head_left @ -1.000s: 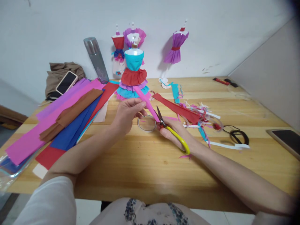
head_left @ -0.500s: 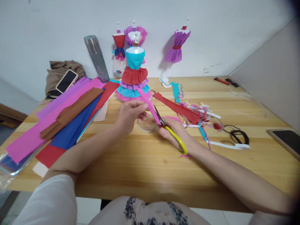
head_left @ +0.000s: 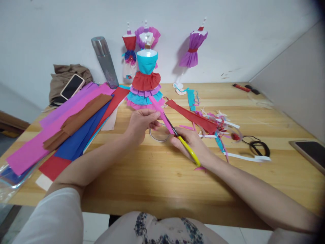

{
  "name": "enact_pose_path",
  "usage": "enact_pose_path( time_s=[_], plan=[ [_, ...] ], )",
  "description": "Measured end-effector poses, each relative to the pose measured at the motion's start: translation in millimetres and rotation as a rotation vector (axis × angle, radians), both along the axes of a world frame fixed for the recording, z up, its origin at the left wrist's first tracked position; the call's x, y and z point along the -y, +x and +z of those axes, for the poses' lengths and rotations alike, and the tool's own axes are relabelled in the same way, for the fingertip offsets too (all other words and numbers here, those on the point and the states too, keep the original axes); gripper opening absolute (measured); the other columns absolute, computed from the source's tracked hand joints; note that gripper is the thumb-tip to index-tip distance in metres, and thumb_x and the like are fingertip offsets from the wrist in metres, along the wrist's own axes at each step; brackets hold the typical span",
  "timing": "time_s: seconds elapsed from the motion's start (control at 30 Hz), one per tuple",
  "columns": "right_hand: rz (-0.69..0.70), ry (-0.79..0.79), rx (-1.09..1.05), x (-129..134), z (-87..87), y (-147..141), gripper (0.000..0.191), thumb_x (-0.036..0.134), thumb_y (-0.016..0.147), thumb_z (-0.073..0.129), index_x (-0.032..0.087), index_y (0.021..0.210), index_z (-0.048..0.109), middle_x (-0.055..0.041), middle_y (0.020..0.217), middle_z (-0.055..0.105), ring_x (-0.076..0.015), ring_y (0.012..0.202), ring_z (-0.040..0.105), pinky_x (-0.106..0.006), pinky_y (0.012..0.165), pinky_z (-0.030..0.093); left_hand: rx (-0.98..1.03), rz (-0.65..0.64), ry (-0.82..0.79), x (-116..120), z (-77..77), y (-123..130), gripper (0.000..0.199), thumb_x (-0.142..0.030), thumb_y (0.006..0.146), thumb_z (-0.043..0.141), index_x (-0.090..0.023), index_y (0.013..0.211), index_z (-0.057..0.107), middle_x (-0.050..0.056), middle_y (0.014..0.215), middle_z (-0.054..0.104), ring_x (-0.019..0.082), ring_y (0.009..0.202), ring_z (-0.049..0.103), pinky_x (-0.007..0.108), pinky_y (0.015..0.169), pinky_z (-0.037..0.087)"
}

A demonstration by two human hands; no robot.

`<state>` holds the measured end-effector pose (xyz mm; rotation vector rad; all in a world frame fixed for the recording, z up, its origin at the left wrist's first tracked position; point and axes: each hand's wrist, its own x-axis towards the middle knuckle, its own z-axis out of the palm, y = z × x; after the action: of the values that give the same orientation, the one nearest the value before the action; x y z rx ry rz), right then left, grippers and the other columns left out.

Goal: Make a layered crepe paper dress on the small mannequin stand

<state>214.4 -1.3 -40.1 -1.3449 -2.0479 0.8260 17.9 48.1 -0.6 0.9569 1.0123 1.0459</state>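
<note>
My left hand (head_left: 143,123) pinches a narrow strip of pink crepe paper (head_left: 157,107) that slants down toward my right. My right hand (head_left: 191,140) is wrapped around yellow-handled scissors (head_left: 188,150), whose dark blades lie along the lower part of the strip. A thin ring (head_left: 159,139) rests on the table just under my left hand. Beyond the hands stands a small dress form (head_left: 146,76) in a turquoise top, a red ruffle and tiered purple, blue and pink ruffles. The strip's far end overlaps its lowest ruffles.
Coloured crepe paper sheets (head_left: 76,132) lie at left, near a phone (head_left: 72,87) and a leaning bottle (head_left: 105,62). Paper scraps (head_left: 218,122) and a red strip (head_left: 193,117) spread right of my hands. More dressed forms, including a purple one (head_left: 193,51), stand by the wall.
The scissor blades have closed together along the pink strip, and the yellow handles have drawn together. My left hand stays in nearly the same place.
</note>
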Motion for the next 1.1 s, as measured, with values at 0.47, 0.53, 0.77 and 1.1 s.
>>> enact_pose_path(
  time_s=[0.47, 0.53, 0.77, 1.1],
  plan=[
    [-0.057, 0.076, 0.047, -1.7, -2.1, -2.0, 0.057, 0.074, 0.093, 0.053, 0.020, 0.075, 0.059, 0.0028, 0.060, 0.044, -0.0132, 0.055, 0.039, -0.028, 0.057, 0.027, 0.010, -0.003, -0.005, -0.6, -0.9, 0.7, 0.021, -0.023, 0.072, 0.087, -0.011, 0.066, 0.071, 0.002, 0.057, 0.066, 0.010, 0.051, 0.061, 0.019, 0.050, 0.047],
    [-0.062, 0.076, 0.046, -2.0, -2.9, -1.9, 0.058, 0.074, 0.093, 0.053, 0.019, 0.075, 0.060, 0.0027, 0.059, 0.044, -0.0130, 0.055, 0.039, -0.028, 0.057, 0.028, 0.023, -0.004, -0.003, -0.6, -1.2, 0.7, 0.021, -0.023, 0.072, 0.087, -0.011, 0.066, 0.071, 0.002, 0.057, 0.065, 0.010, 0.051, 0.061, 0.019, 0.049, 0.047],
    [-0.064, 0.052, 0.031, -2.0, -6.9, -1.9, 0.057, 0.073, 0.094, 0.051, 0.020, 0.075, 0.059, 0.0013, 0.060, 0.048, -0.0136, 0.055, 0.041, -0.028, 0.057, 0.029, 0.014, -0.007, -0.005, -0.4, -1.2, -0.1, 0.023, -0.024, 0.073, 0.088, -0.010, 0.068, 0.070, 0.003, 0.060, 0.066, 0.010, 0.052, 0.061, 0.019, 0.049, 0.048],
    [0.014, 0.076, 0.014, 1.1, 3.9, -3.4, 0.051, 0.069, 0.096, 0.045, 0.022, 0.078, 0.053, 0.0004, 0.063, 0.049, -0.0159, 0.058, 0.044, -0.029, 0.058, 0.031, 0.014, -0.008, 0.000, 0.7, -1.1, 0.8, 0.021, -0.024, 0.071, 0.087, -0.012, 0.066, 0.070, 0.003, 0.060, 0.068, 0.011, 0.052, 0.062, 0.022, 0.051, 0.049]
  ],
)
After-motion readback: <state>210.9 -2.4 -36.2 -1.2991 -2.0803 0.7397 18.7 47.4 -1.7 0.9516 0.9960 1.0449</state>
